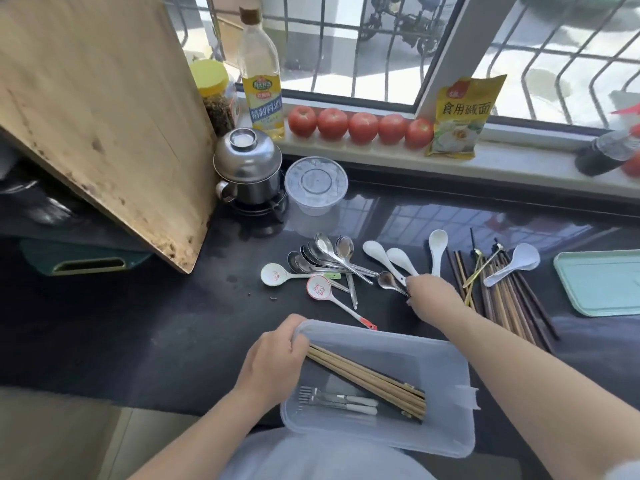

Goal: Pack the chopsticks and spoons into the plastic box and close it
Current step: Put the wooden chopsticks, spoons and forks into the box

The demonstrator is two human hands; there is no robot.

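The box (446,368) sits at the near edge of the dark counter (166,327), open, with no lid on it. The left hand (277,355) grips its far-left corner, fingers curled over the rim. Inside lie a bundle of chopsticks (367,379), running from that corner towards the near right, and two forks (332,400) beside them at the near wall.

The right hand (433,299) reaches out beyond the box, well clear of its far rim, and closes on the handles of several spoons at once: two white spoons (388,258) and a small metal spoon (388,280) fan out to the left from its fingers, and another white spoon (438,244) stands up from behind its knuckles. How the fingers lie around them is hidden by the back of the hand.

Left of that hand a heap of metal spoons (325,254) lies loose, with two long printed spoons (322,289) in front of it, the nearer one's handle ending just beside the box's far rim. Right of the hand a spread of loose chopsticks (509,299) lies on the counter, a white spoon (519,261) resting across them. Further right lies a pale green lid (602,285), flat on the counter.
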